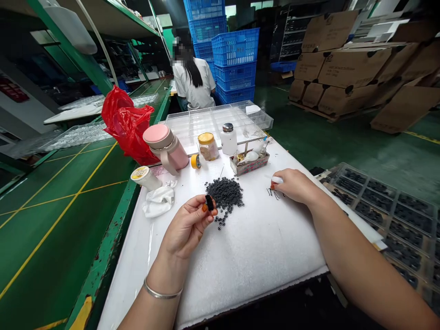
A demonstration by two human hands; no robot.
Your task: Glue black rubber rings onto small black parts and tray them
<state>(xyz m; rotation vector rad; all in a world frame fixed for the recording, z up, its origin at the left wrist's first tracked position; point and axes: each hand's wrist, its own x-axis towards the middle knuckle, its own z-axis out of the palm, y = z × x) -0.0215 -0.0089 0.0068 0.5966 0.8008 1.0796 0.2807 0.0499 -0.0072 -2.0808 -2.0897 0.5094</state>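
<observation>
Two grips in view, both closed on small parts. Left grip [187,224]: thumb and fingertips [202,208] pinch a small black piece [209,202] with an orange bit at its lower end; exact part too small for me to tell. Right grip [295,185]: fingers curled around a small white item [277,180] with an orange tip, low over the white foam-topped counter [247,261]. Can't tell if that tip touches the surface.

Between the grips: heap of black rubber rings [225,195], with a few stray rings [219,222] just beside the left grip. Thin dark pins [274,193] lie just under the right grip's tip.

Ahead of the left grip, on the counter: white cloth [158,200], small pot with a yellow lid [145,178], pink insulated bottle [166,146], yellow tape roll [195,161], jar with a yellow lid [208,146]. Ahead of the right grip: white bottle with a metal cap [228,140], small box of odds and ends [249,164], and farther on a clear compartment tray [213,123].

Right of the right grip, beyond the counter edge: compartment tray of black parts [388,220]. Far ahead of both grips: seated co-worker [194,78], back to me, beside stacked blue crates [235,59]. Red plastic bag [127,123] sits left of the pink bottle.
</observation>
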